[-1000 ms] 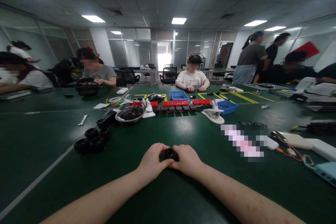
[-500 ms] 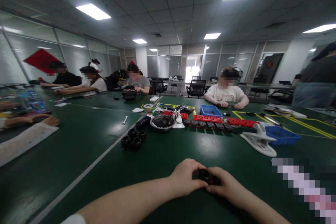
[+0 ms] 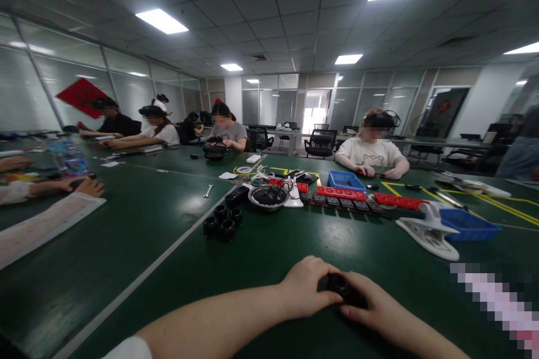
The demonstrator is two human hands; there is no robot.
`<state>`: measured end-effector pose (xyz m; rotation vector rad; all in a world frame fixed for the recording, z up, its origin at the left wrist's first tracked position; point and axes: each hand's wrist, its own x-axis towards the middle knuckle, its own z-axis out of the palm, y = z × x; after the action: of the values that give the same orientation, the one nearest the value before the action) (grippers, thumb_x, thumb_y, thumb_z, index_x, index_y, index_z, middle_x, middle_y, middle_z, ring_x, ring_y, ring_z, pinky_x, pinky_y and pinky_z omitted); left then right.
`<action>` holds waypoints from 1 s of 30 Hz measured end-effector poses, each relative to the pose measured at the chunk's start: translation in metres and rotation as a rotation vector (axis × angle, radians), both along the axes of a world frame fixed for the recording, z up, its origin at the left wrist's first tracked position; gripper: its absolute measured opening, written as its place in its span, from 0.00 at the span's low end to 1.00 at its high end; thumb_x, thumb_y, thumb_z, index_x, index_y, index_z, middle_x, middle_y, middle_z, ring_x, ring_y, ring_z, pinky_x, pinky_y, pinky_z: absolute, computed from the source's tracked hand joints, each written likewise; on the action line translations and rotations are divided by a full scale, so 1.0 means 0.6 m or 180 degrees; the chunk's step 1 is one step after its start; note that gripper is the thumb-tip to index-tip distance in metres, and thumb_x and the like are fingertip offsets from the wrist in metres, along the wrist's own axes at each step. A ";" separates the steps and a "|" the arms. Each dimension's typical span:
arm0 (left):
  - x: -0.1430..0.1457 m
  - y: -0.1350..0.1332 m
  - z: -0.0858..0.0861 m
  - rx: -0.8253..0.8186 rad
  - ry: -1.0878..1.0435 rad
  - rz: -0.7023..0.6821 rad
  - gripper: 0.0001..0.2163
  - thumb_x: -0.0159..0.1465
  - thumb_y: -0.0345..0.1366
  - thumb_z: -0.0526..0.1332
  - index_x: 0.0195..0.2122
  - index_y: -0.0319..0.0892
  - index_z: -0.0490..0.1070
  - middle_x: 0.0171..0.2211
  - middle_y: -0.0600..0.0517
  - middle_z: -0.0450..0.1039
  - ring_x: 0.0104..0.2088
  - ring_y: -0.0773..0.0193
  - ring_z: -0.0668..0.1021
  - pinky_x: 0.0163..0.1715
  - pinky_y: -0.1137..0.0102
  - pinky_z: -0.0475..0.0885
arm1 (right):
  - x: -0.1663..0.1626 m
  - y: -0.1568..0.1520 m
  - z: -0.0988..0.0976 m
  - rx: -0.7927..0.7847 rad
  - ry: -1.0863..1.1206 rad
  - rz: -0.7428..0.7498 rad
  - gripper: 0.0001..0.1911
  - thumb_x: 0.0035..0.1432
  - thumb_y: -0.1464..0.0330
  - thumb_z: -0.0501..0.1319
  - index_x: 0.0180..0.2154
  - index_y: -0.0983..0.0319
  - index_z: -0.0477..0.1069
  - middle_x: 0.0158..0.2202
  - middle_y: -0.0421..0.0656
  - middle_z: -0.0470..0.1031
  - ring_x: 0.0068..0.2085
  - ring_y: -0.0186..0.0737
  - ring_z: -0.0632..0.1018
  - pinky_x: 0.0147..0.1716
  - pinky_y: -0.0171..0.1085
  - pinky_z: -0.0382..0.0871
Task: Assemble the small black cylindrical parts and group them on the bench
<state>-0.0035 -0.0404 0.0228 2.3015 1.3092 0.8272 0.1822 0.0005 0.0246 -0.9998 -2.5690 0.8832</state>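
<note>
Low over the near part of the green table, my left hand [image 3: 309, 287] is closed around a small black round piece [image 3: 338, 285] with a hollow in its top, thumb in front and fingers behind. From the other side, my right hand [image 3: 373, 300] curls its fingers against the same piece, its thumb a little lower. The fingers cover much of the piece, so its exact kind is unclear. Several similar black round pieces [image 3: 223, 223] stand grouped on the table, ahead and to the left of my hands.
Beyond my hands lie a metal bowl [image 3: 268, 197], red and black strips [image 3: 341, 197], a white clamp-like stand [image 3: 432, 233] and blue trays [image 3: 471, 225]. A wrench [image 3: 208, 190] lies farther left. A co-worker's sleeved arm [image 3: 54, 224] rests at left; other people sit across the table [image 3: 147, 269].
The view has shifted slightly, so the scene sits farther right. My right thumb has moved a little away from my left thumb. The black piece is still between my hands.
</note>
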 end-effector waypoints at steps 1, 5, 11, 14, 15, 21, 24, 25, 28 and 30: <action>-0.001 0.001 0.000 0.0002 -0.0019 -0.0041 0.17 0.53 0.37 0.64 0.44 0.43 0.67 0.39 0.51 0.71 0.41 0.60 0.70 0.42 0.69 0.64 | 0.003 0.003 0.003 -0.0166 0.0018 0.0035 0.17 0.48 0.65 0.58 0.42 0.63 0.66 0.41 0.46 0.70 0.42 0.44 0.70 0.42 0.38 0.62; 0.002 0.001 -0.003 -0.0074 -0.0082 -0.0045 0.17 0.52 0.38 0.65 0.43 0.43 0.68 0.38 0.52 0.71 0.40 0.61 0.71 0.41 0.70 0.64 | 0.003 0.012 0.003 -0.0470 0.0030 -0.0006 0.10 0.48 0.65 0.57 0.33 0.63 0.68 0.32 0.43 0.71 0.35 0.41 0.71 0.34 0.35 0.63; 0.017 -0.001 -0.010 -0.0273 -0.0111 0.0518 0.17 0.49 0.41 0.66 0.38 0.42 0.69 0.35 0.52 0.69 0.37 0.60 0.70 0.36 0.69 0.65 | -0.016 0.004 -0.024 0.0218 -0.0318 -0.0559 0.09 0.45 0.64 0.59 0.28 0.63 0.65 0.26 0.42 0.70 0.29 0.39 0.70 0.26 0.33 0.60; 0.019 0.000 -0.012 -0.0327 -0.0140 0.0703 0.17 0.48 0.40 0.67 0.38 0.42 0.69 0.35 0.52 0.69 0.37 0.60 0.70 0.36 0.69 0.65 | -0.023 -0.005 -0.028 0.0770 -0.0612 -0.0817 0.09 0.48 0.63 0.57 0.30 0.62 0.68 0.28 0.44 0.71 0.30 0.42 0.72 0.29 0.35 0.60; 0.018 0.000 -0.012 -0.0310 -0.0158 0.0684 0.17 0.48 0.39 0.67 0.38 0.42 0.68 0.35 0.52 0.69 0.37 0.60 0.70 0.37 0.69 0.65 | -0.023 -0.007 -0.028 0.0846 -0.0671 -0.0844 0.10 0.48 0.62 0.56 0.30 0.62 0.69 0.29 0.45 0.71 0.31 0.43 0.72 0.30 0.36 0.61; 0.005 0.000 -0.004 -0.0150 -0.0099 0.0116 0.17 0.52 0.37 0.65 0.43 0.44 0.68 0.37 0.52 0.70 0.40 0.60 0.70 0.40 0.69 0.64 | -0.002 0.004 -0.013 0.0214 -0.0149 -0.0260 0.22 0.44 0.62 0.61 0.43 0.62 0.67 0.40 0.47 0.71 0.39 0.45 0.71 0.38 0.38 0.63; 0.001 0.001 -0.001 -0.0125 -0.0075 -0.0017 0.18 0.52 0.37 0.65 0.44 0.44 0.68 0.37 0.52 0.70 0.40 0.60 0.70 0.40 0.69 0.65 | 0.009 0.009 -0.004 -0.0336 0.0071 0.0025 0.19 0.45 0.66 0.59 0.42 0.63 0.68 0.41 0.46 0.71 0.41 0.44 0.71 0.41 0.38 0.63; 0.001 0.000 -0.001 -0.0124 -0.0074 -0.0041 0.18 0.52 0.37 0.65 0.44 0.44 0.68 0.37 0.52 0.70 0.39 0.60 0.71 0.40 0.69 0.65 | 0.010 0.010 -0.002 -0.0437 0.0079 0.0053 0.16 0.45 0.66 0.59 0.39 0.63 0.69 0.39 0.45 0.71 0.40 0.44 0.71 0.40 0.38 0.63; 0.004 -0.002 -0.002 -0.0135 -0.0065 -0.0038 0.17 0.51 0.39 0.66 0.42 0.44 0.69 0.36 0.52 0.70 0.38 0.61 0.71 0.38 0.70 0.65 | 0.006 0.010 -0.004 -0.0439 -0.0016 -0.0034 0.10 0.44 0.67 0.60 0.32 0.63 0.69 0.33 0.42 0.71 0.35 0.41 0.71 0.34 0.35 0.63; 0.008 -0.004 -0.004 -0.0180 -0.0064 0.0074 0.17 0.50 0.40 0.66 0.41 0.44 0.69 0.35 0.52 0.69 0.37 0.61 0.71 0.37 0.70 0.65 | -0.001 0.007 -0.011 -0.0217 -0.0167 -0.0205 0.11 0.42 0.66 0.61 0.31 0.63 0.69 0.30 0.42 0.71 0.32 0.40 0.71 0.29 0.33 0.62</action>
<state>0.0011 -0.0427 0.0201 2.2329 1.3357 0.8085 0.1815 0.0046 0.0178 -1.1327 -2.5493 0.9452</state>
